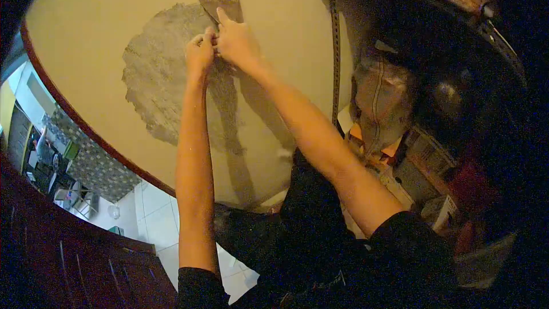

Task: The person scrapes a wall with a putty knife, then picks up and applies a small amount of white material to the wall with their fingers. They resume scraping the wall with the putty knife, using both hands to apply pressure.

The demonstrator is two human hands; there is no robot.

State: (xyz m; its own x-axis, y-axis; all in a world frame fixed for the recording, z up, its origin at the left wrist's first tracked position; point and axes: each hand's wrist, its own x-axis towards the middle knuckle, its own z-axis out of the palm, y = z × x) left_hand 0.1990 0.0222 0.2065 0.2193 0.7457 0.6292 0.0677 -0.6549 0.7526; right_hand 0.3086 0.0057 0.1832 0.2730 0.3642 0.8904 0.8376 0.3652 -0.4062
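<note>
A putty knife (230, 1) with a wide, stained metal blade lies against the pale wall (286, 51). My right hand (237, 43) grips it, index finger stretched along the blade. Close beside it, my left hand (199, 56) is closed, its fingers curled in at the handle and touching my right hand. Most of the handle is hidden by my fingers. Under and left of the blade spreads a rough, roundish grey patch (157, 74) with ragged edges. Shadows of my arms fall across the wall below.
A dark wooden door (86, 252) stands at lower left. Beyond the wall's red-brown edge, a room shows white floor tiles (160, 217), a mosaic wall (106, 163) and a chair (83, 200). On the right are a hanging bag-like item (380, 97) and stacked boxes (426, 171) in dim light.
</note>
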